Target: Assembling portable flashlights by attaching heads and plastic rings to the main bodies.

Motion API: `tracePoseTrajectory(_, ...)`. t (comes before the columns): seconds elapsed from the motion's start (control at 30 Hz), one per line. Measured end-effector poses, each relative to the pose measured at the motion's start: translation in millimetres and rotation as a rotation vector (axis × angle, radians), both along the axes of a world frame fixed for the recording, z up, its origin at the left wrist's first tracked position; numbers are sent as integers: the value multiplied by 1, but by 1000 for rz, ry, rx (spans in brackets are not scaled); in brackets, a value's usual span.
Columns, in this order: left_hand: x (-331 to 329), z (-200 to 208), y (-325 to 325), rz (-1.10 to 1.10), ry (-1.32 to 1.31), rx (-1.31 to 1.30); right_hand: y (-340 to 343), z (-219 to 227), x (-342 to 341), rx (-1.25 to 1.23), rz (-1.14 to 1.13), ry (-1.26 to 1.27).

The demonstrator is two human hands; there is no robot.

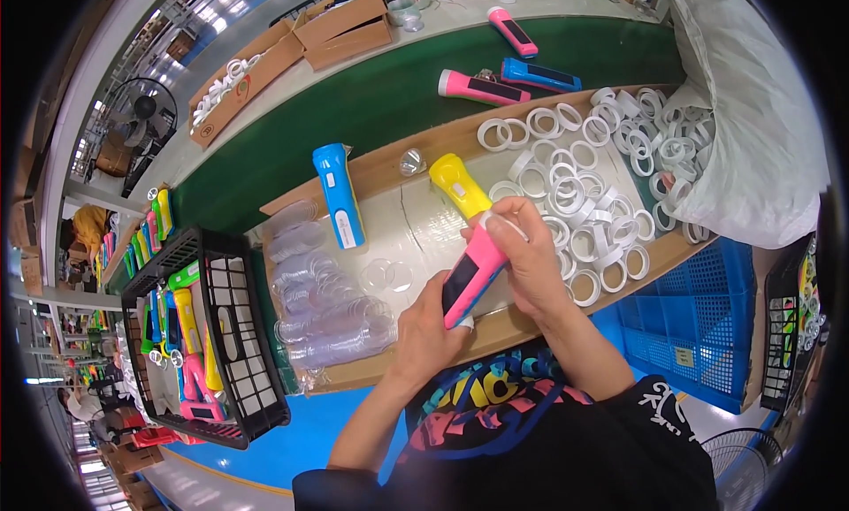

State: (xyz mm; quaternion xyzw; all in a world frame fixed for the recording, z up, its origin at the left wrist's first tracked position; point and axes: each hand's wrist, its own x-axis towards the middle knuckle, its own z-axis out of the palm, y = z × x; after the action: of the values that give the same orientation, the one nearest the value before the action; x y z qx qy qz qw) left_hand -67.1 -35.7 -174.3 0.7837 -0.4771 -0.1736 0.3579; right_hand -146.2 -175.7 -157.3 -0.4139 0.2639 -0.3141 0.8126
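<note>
You had both hands clamped on the pink flashlight (471, 279), held tilted over the near side of the cardboard tray (354, 177), between your body and the yellow flashlight (455, 182). Left hand (423, 332) was wrapped around the lower end, probably to steady it; right hand (531, 259) was closed on the head end, thumb and fingers at the pale rim, which looked like a grip for control there. Couldn't tell if that rim was a separate ring; fingers covered part of it. The dark panel faced up, head pointing away and to the right.

White rings (584, 243) lay heaped on the tray's right, nearest your right hand, seemingly for easy picking. Clear discs (309, 290) sat in overlapping stacks on the left, likely grouped to stay sorted, with a few loose ones (378, 275) nearer the middle. The blue flashlight (338, 195) lay past those, and a shiny reflector (412, 163) sat by the far edge. The black crate (234, 330), just left of the tray, held more flashlights, apparently parked within arm's reach.
</note>
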Motion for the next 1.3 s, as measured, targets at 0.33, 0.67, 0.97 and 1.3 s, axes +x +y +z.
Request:
tracePoseTrajectory(0.33, 1, -10, 22, -102, 1857, -171, -7, -2, -8, 181, 351, -361)
tracePoseTrajectory(0.67, 8, -9, 29, -224, 1857, -211, -7, -2, -1, 328, 340, -219)
tracePoseTrajectory(0.97, -14, 2, 15, 39, 865, -227, -3, -9, -4, 134, 287, -234)
tracePoseTrajectory(1.3, -25, 16, 17, -7, 1170, -17, 2, 9, -3, 214, 358, -347)
